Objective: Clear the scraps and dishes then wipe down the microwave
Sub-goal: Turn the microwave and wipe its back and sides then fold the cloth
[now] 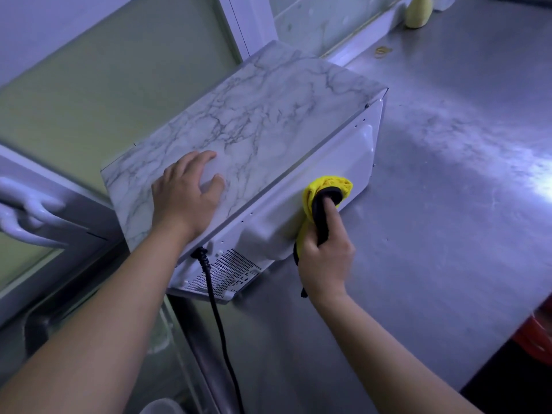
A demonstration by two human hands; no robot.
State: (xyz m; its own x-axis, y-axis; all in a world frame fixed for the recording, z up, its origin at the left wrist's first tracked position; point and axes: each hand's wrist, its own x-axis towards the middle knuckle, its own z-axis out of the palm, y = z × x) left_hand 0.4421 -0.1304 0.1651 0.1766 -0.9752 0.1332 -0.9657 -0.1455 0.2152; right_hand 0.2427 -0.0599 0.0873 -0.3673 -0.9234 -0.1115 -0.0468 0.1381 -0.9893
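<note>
A white microwave (268,121) with a marble-patterned top stands turned on the steel counter (448,174), its white back panel facing me. My left hand (185,195) rests on the marbled top near its near corner, fingers slightly bent and spread. My right hand (325,258) grips a yellow cloth with a black edge (328,186) and presses it against the back panel. The microwave's door side is hidden.
A black power cord (219,318) runs from the microwave's back corner down off the counter edge. A pale yellow bottle (418,11) stands at the counter's far edge by the window. Something red (534,339) shows below the counter's right edge. A white handle (27,213) is at left.
</note>
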